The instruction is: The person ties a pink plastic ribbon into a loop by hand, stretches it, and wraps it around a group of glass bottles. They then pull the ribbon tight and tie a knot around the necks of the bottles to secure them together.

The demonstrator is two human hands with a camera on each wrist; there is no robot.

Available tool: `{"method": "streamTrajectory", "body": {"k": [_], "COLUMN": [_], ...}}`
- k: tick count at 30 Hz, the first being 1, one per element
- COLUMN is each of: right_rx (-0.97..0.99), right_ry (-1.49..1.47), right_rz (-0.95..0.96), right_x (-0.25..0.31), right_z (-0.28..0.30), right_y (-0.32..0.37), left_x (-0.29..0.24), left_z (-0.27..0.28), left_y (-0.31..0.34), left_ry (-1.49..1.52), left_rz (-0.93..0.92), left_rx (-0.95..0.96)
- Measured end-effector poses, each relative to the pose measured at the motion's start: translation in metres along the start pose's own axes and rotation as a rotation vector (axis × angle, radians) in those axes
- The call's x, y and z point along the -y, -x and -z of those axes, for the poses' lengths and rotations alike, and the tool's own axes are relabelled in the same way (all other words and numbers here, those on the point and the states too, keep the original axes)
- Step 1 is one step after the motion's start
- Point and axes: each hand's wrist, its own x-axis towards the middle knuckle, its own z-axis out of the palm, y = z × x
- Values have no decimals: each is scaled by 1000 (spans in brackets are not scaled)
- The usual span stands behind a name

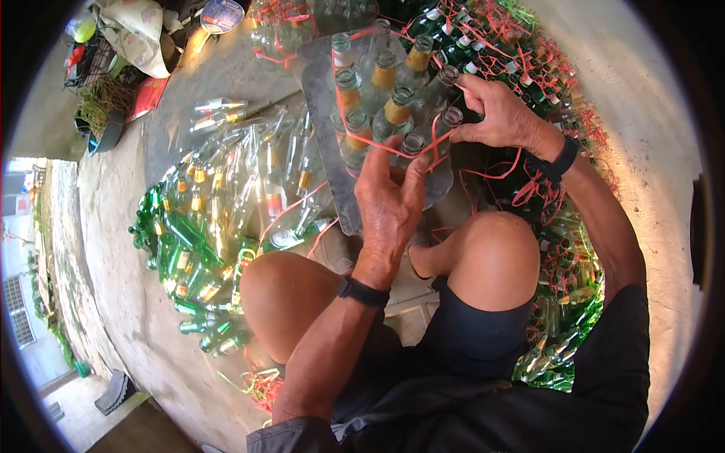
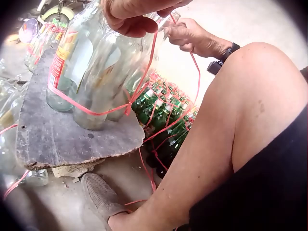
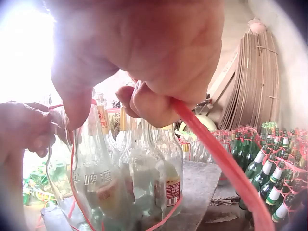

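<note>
A cluster of clear glass bottles [image 1: 398, 108], several with gold neck labels, stands upright on a grey slab [image 1: 321, 98]. Red plastic strap [image 2: 91, 111] runs round the bottles low down, and more of it crosses their necks. My left hand [image 1: 389, 196] grips the neck of the nearest bottle between thumb and fingers, the strap crossing at its fingertips. On the far right side of the cluster, my right hand [image 1: 502, 113] pinches the strap beside two bottle mouths. In the right wrist view a wide length of strap [image 3: 224, 161] trails from that hand.
Green bottles [image 3: 267, 173] tied with red strap crowd the right side. Loose clear and green bottles [image 1: 215, 219] lie in a heap on the left. My knees [image 1: 495, 257] flank the slab. Another strapped bundle [image 1: 281, 30] stands behind it, and tangled strap [image 1: 264, 386] lies on the floor.
</note>
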Motion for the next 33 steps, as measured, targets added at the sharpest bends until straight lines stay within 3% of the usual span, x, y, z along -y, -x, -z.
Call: {"method": "streamTrajectory", "body": {"k": [19, 33], "right_rx": [-164, -199], "right_ry": [-14, 7], "right_rz": [177, 140], "right_x": [-4, 6], "right_z": [-17, -23], "right_y": [10, 14], "left_x": [16, 3], "left_z": [0, 14], "left_y": [-6, -9], "left_ry": [-24, -209], "left_rz": [-140, -249], "left_rx": [-33, 1]}}
